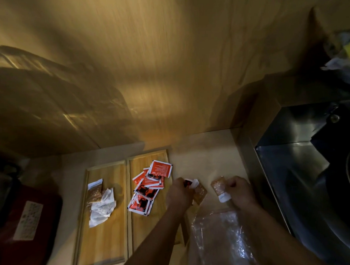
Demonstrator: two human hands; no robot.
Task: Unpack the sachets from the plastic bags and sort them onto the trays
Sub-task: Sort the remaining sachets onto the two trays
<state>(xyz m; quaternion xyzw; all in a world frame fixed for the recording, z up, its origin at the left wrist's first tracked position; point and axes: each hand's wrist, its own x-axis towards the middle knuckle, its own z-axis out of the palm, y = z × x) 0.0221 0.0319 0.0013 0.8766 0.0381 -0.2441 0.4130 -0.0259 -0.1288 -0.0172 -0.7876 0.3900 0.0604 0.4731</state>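
Two wooden trays lie side by side on the counter. The left tray (pixel 107 245) carries several white and brown sachets (pixel 101 201). On the right tray (pixel 154 229) sits a pile of red sachets (pixel 150 185). My left hand (pixel 180 194) is closed on a red-and-white sachet and a brown sachet (pixel 200 193), just right of the red pile. My right hand (pixel 240 191) grips another brown sachet (pixel 219 187) with a white end. A clear plastic bag (pixel 221 240) lies crumpled between my forearms.
A dark metal sink (pixel 312 166) borders the counter on the right. A dark red appliance with a white label (pixel 27 219) stands at the left. A wooden wall (pixel 147 73) rises behind the trays.
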